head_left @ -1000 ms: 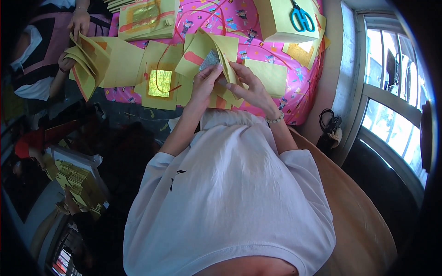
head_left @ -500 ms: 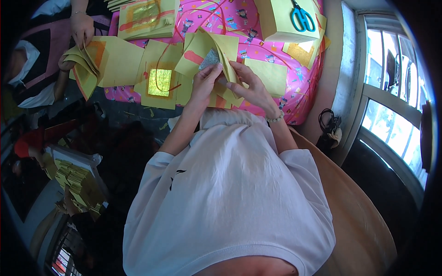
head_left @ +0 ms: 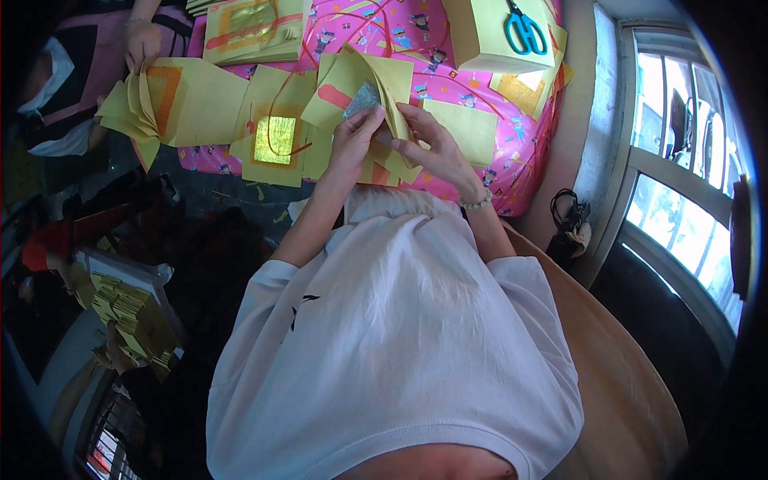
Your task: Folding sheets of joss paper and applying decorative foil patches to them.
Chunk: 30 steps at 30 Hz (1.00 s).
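Note:
A small sheaf of yellow joss paper sheets (head_left: 390, 92) stands bent up between my two hands. My left hand (head_left: 354, 138) pinches it at the near left, beside a silver foil square (head_left: 364, 101). From the right, my right hand (head_left: 436, 148) wraps its fingers and thumb round the sheaf's edge; a beaded bracelet circles that wrist. Under and around my hands lie more yellow sheets. To the left, one sheet with a gold foil square (head_left: 274, 140) has a thin red strip (head_left: 280, 108) curving over it.
A thick yellow paper stack (head_left: 484, 36) carries teal-handled scissors (head_left: 524, 34) at the back right. Another stack (head_left: 256, 44) stands back left on the pink patterned cloth (head_left: 344, 28). A co-worker's hand (head_left: 142, 46) holds sheets at far left. A window (head_left: 680, 172) is at right.
My hands keep nearly the same hold on the sheaf. At far left, the co-worker's sheets have fanned out more to the left, and that person's lower hand has slipped from sight.

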Each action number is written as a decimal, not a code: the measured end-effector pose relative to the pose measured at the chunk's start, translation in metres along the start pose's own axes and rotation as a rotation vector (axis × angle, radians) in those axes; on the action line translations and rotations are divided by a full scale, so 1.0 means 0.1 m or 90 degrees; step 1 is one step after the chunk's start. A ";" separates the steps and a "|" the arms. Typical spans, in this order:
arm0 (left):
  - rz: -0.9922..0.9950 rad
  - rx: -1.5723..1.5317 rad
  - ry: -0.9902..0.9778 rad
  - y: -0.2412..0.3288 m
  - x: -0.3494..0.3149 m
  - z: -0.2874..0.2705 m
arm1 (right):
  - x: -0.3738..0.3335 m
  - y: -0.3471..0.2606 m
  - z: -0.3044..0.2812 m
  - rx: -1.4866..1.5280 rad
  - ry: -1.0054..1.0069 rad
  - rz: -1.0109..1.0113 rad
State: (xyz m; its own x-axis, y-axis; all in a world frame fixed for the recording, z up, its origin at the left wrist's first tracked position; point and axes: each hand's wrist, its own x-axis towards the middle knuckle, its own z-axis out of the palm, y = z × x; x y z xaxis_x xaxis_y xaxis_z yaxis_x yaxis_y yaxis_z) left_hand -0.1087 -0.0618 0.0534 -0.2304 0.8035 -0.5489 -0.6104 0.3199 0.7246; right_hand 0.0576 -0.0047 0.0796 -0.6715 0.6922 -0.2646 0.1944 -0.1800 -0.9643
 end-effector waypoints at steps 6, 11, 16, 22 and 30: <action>-0.014 0.004 0.013 -0.02 0.01 -0.01 | 0.01 0.00 -0.01 0.022 -0.008 0.000; -0.007 0.005 0.022 -0.01 0.00 0.00 | 0.00 0.03 -0.01 0.019 -0.004 -0.004; -0.004 0.004 0.028 -0.02 0.00 0.01 | 0.00 -0.04 -0.03 0.058 -0.020 0.023; 0.004 0.004 0.031 -0.06 0.02 0.00 | 0.00 -0.03 -0.04 0.058 -0.023 0.043; 0.009 0.022 0.014 -0.03 0.02 0.01 | -0.03 -0.10 -0.12 0.036 -0.065 0.100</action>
State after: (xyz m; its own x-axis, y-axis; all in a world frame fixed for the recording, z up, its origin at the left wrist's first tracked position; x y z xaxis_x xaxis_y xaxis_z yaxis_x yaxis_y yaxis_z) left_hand -0.1070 -0.0605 0.0501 -0.2558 0.7968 -0.5474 -0.5810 0.3259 0.7458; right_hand 0.0664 0.0037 0.0901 -0.7057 0.5782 -0.4094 0.2647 -0.3209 -0.9094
